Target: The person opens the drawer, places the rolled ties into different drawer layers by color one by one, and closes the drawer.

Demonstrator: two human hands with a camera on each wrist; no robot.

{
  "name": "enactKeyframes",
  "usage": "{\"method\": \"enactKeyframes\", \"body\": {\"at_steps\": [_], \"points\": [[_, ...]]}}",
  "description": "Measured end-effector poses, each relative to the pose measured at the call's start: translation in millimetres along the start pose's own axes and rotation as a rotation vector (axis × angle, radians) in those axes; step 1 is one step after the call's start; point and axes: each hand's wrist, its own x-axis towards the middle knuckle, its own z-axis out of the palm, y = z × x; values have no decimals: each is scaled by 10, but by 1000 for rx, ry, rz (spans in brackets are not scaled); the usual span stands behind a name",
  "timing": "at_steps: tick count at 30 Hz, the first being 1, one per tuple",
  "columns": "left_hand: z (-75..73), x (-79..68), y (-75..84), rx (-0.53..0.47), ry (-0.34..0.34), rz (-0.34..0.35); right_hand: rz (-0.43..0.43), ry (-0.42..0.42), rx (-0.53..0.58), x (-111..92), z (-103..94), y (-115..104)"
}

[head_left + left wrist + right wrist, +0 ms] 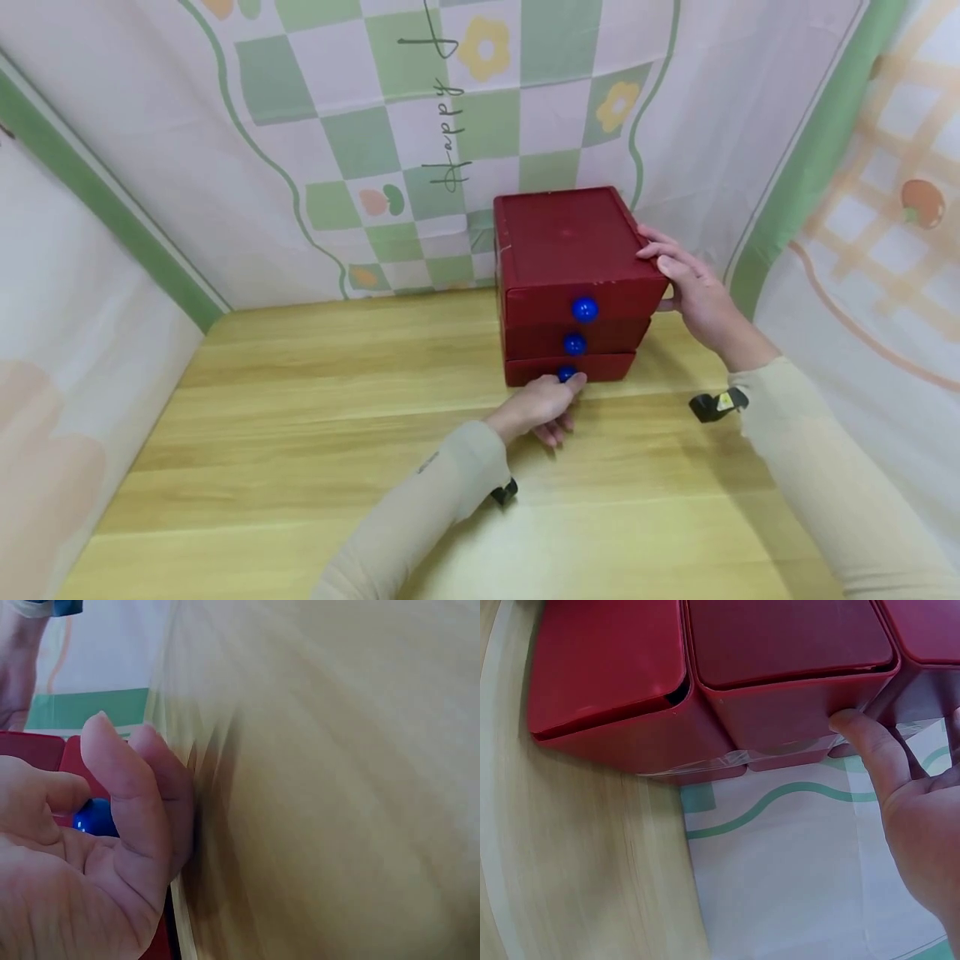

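A dark red three-drawer box [566, 237] stands on the table, with a round blue knob on each drawer. At the bottom drawer [607, 367], my left hand [543, 402] pinches the lowest blue knob [96, 817] between thumb and index finger; its other fingers hang free below, near the tabletop. My right hand [693, 292] rests against the box's upper right edge, fingertips on the top rim. In the right wrist view, one extended digit [870, 746] of that hand presses on the red side of the box. The upper knob [585, 310] and middle knob [574, 344] are untouched.
The wood-grain table [300, 433] extends left and in front of the box. Behind it hangs a green-and-white checked curtain [360, 142], with more fabric at both sides. Clear tape [735, 759] runs along the box's side. Dark wrist mounts [716, 405] stick out below the sleeves.
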Motion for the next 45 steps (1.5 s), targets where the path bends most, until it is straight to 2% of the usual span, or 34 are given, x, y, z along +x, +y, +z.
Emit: {"method": "enactKeyframes", "body": {"at_steps": [5,13,18,29,34,38,41,45], "points": [[-20,20,18,-12,17,-1,-2,1,2,10,-4,-12],[-12,28,19,39,31,7,-6,3,9,-11,-10,-19],[-15,32,13,30,42,6,-7,1,2,-1,-6,-25],[-27,9,-3,0,23,17,-5,1,14,12,1,-5],[-48,14,-26,-18,10,30,-2,0,-30,11,-3,-9],[-140,-10,-86,28,-6,108,14,-13,-150,1,-8,-72],[-281,-66,-155,79,-36,220,21,-2,-323,-28,-9,-159],[-533,-201,-224,79,-91,367,11,28,-552,-98,-36,-282]]}}
